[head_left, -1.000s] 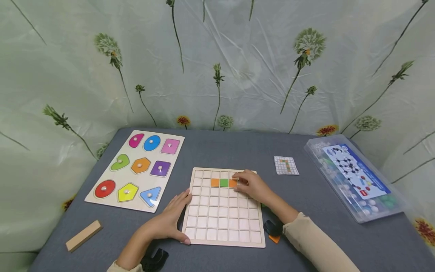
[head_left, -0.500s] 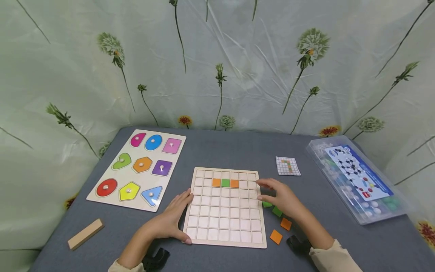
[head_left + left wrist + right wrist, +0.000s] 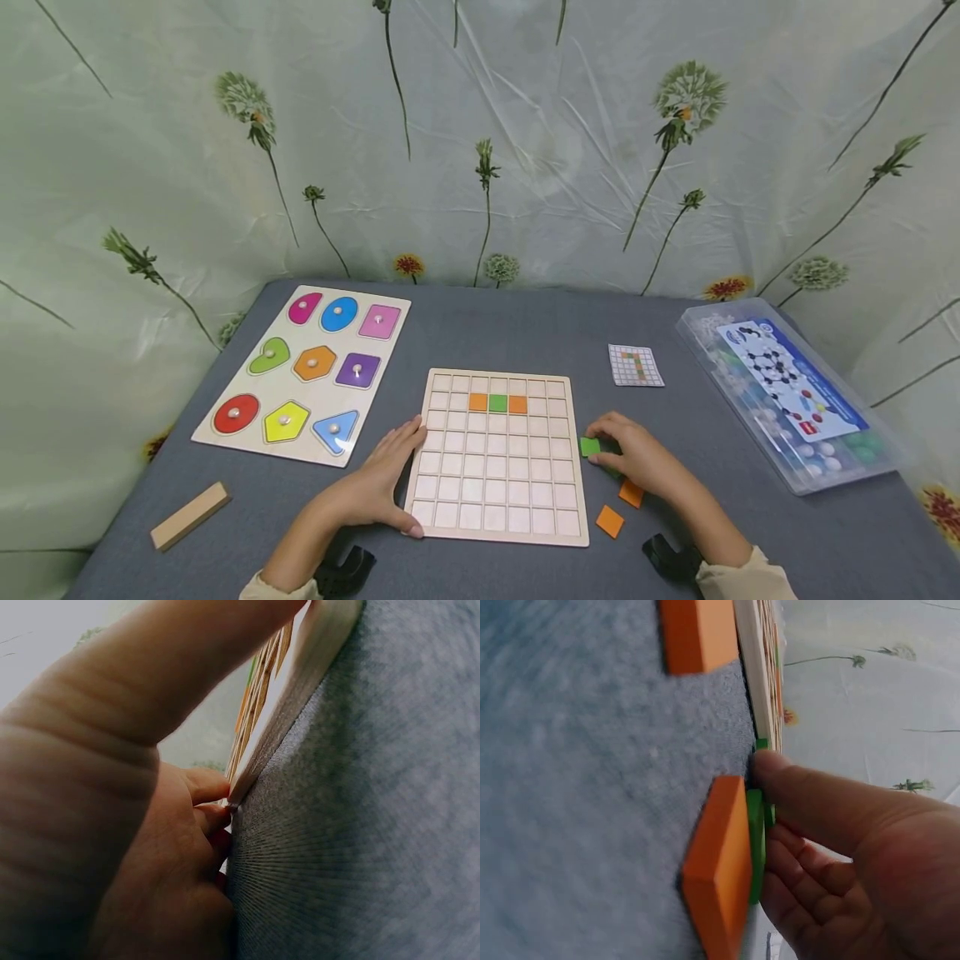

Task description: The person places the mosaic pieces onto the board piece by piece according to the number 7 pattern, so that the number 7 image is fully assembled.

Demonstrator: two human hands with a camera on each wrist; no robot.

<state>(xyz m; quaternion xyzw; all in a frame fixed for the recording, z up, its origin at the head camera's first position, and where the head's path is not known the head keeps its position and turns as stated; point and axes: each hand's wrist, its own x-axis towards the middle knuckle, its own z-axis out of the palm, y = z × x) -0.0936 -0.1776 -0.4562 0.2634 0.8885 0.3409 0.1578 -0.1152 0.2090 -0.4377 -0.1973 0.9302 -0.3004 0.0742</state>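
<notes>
A wooden grid board (image 3: 498, 467) lies on the table with an orange tile (image 3: 478, 402), a green tile (image 3: 498, 403) and another orange tile (image 3: 517, 405) side by side in its second row. My left hand (image 3: 363, 492) rests along the board's left edge, thumb at the near corner, fingers extended. Just off the board's right edge, my right hand (image 3: 633, 454) pinches a loose green tile (image 3: 589, 447) between thumb and fingers. Beneath that hand is another green tile (image 3: 755, 847), mostly hidden in the head view. Two loose orange tiles (image 3: 610, 522) lie nearer the front.
A small pattern card (image 3: 636, 366) lies beyond the right hand. At the right is a clear plastic case (image 3: 787, 396) of coloured pieces. A knobbed shape puzzle (image 3: 300, 375) and a wooden block (image 3: 190, 516) are on the left. A floral curtain (image 3: 480, 125) hangs behind.
My right hand has left the orange tile in the board's second row and moved right and nearer, down to the loose green tile. My left hand has stayed on the board's edge.
</notes>
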